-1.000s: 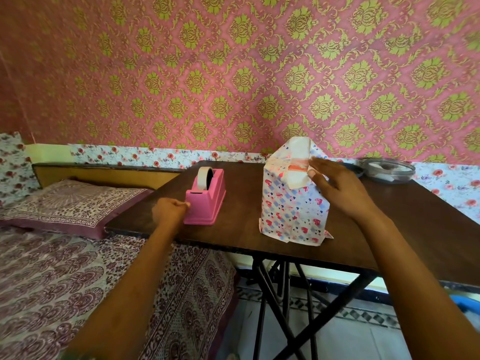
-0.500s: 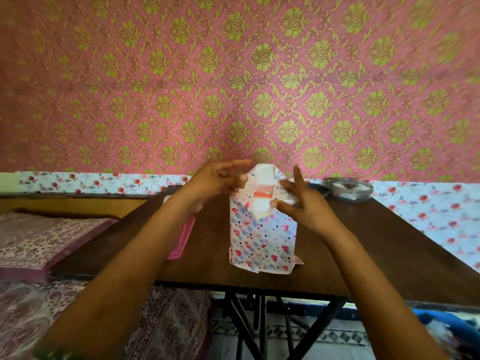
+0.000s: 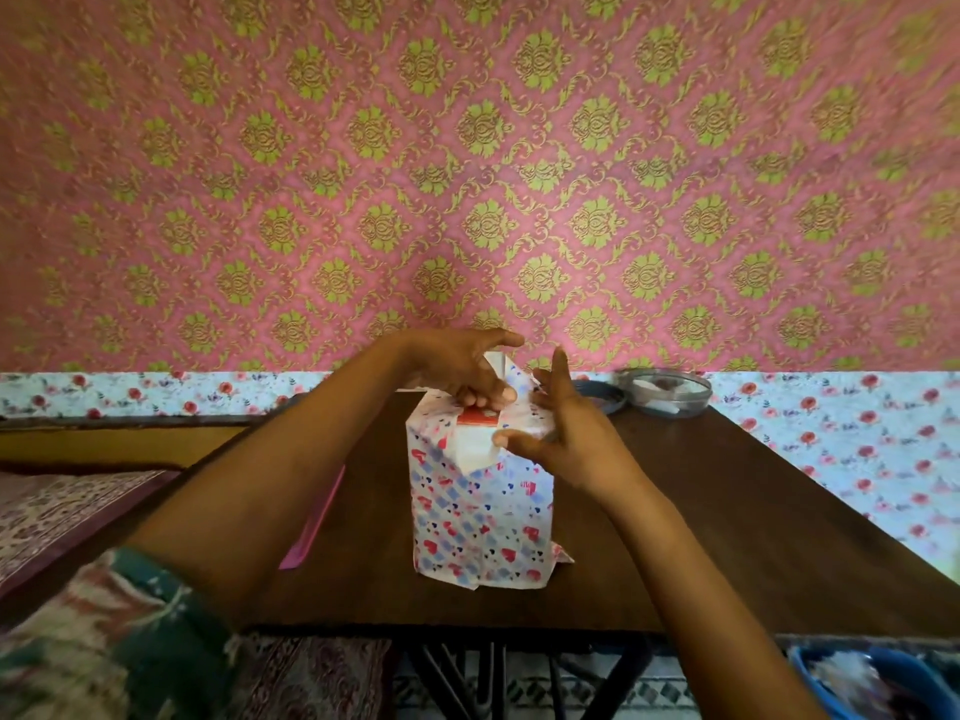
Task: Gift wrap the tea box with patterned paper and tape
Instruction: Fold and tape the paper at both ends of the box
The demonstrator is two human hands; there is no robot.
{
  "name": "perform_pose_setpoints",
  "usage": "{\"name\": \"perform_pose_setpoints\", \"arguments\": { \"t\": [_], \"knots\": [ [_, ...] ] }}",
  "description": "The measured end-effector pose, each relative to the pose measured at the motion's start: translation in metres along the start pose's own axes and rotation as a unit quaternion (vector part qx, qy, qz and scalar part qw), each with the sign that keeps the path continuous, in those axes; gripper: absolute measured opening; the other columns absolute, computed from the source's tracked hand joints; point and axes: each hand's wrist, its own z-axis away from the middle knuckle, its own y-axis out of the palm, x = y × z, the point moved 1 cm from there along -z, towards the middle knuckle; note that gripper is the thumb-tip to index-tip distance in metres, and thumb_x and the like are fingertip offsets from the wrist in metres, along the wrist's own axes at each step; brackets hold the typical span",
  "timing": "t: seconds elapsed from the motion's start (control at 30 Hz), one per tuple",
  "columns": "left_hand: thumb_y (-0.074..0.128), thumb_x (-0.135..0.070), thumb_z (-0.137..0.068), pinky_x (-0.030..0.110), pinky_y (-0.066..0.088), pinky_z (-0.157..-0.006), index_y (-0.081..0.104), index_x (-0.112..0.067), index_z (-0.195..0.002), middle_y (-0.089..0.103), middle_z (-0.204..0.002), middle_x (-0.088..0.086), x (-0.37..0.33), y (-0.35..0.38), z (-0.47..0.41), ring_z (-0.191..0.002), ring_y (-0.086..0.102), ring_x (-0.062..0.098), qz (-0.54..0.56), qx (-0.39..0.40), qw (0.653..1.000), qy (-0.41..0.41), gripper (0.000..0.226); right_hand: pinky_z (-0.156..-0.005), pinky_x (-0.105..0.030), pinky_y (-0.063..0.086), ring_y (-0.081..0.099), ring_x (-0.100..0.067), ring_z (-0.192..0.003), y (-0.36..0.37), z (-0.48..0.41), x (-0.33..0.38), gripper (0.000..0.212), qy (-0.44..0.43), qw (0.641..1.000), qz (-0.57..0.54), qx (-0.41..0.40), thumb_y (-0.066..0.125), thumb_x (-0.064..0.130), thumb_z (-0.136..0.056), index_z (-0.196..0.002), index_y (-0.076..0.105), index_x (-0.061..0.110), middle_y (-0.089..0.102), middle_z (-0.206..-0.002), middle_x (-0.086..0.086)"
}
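Two hands meet at the top of the tea box (image 3: 475, 418), which stands upright on its short end near the middle of the tabletop (image 3: 727, 511), closer to the near edge than the far one. Its long axis runs vertically. Patterned paper (image 3: 480, 527) already covers its sides, and a strip of red carton shows at the open top.

The left hand (image 3: 457, 363) reaches in from above, fingers curled down onto the top edge. Whether they pinch a piece of tape cannot be told. The right hand (image 3: 566, 433) sits just beside the box's right side, fingers spread wide, thumb pressing the white folded flap (image 3: 475, 452) against the front face.

Both hands are about equally near, so closing the top likely turns on the right thumb pinning the flap while the left works downward. A pink tape dispenser (image 3: 311, 517) lies mostly hidden behind the left forearm.
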Motion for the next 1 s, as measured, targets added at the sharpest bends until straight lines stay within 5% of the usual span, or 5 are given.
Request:
{"name": "perform_pose_setpoints", "arguments": {
  "t": [0.23, 0.37, 0.6, 0.93, 1.0],
  "knots": [
    [0.069, -0.016, -0.082, 0.015, 0.044, -0.047, 0.017, -0.022, -0.146, 0.065, -0.065, 0.001, -0.013, -0.003, -0.017, -0.049, 0.048, 0.007, -0.095, 0.042, 0.988, -0.114, 0.082, -0.104, -0.036, 0.039, 0.039, -0.022, -0.134, 0.001, 0.003, 0.000, 0.108, 0.000, 1.000, -0.013, -0.003, 0.066, 0.039, -0.082, -0.146, -0.019, 0.015, 0.035, -0.149, -0.005],
    [0.063, -0.046, -0.081, 0.016, 0.034, -0.047, 0.046, -0.008, -0.111, 0.056, -0.070, 0.002, -0.016, -0.002, -0.017, -0.052, 0.040, 0.009, -0.260, 0.007, 0.951, -0.164, 0.051, -0.105, -0.037, 0.038, 0.037, -0.022, -0.135, 0.001, 0.003, -0.001, 0.108, 0.001, 1.000, -0.010, -0.002, 0.064, 0.041, -0.083, -0.145, -0.019, 0.015, 0.034, -0.150, -0.004],
    [0.068, -0.038, -0.080, 0.029, 0.047, -0.076, 0.015, -0.022, -0.147, 0.037, -0.147, 0.008, 0.013, 0.005, -0.002, -0.111, 0.055, 0.030, -0.215, -0.137, 0.964, -0.076, 0.087, -0.106, -0.034, 0.034, 0.035, -0.021, -0.136, 0.002, 0.002, 0.000, 0.106, 0.015, 0.999, -0.033, 0.004, 0.063, 0.040, -0.084, -0.145, -0.020, 0.016, 0.034, -0.150, -0.003],
    [0.072, -0.030, -0.079, 0.022, 0.039, -0.065, 0.044, -0.020, -0.131, 0.063, -0.093, 0.005, 0.014, 0.020, 0.030, -0.083, 0.060, 0.022, -0.157, -0.351, 0.920, 0.078, 0.060, -0.106, -0.031, 0.032, 0.033, -0.021, -0.138, 0.009, 0.009, -0.002, 0.102, -0.008, 0.999, -0.044, -0.027, 0.063, 0.038, -0.085, -0.146, -0.017, 0.015, 0.027, -0.153, -0.005],
    [0.072, -0.045, -0.074, 0.031, 0.047, -0.084, 0.031, -0.024, -0.138, 0.058, -0.113, 0.008, 0.017, 0.023, 0.026, -0.104, 0.057, 0.026, -0.140, -0.324, 0.934, 0.055, 0.079, -0.104, -0.030, 0.033, 0.035, -0.023, -0.135, 0.011, 0.011, -0.001, 0.100, -0.013, 0.999, -0.036, -0.034, 0.061, 0.037, -0.087, -0.145, -0.017, 0.015, 0.026, -0.153, -0.005]
  ]
}}
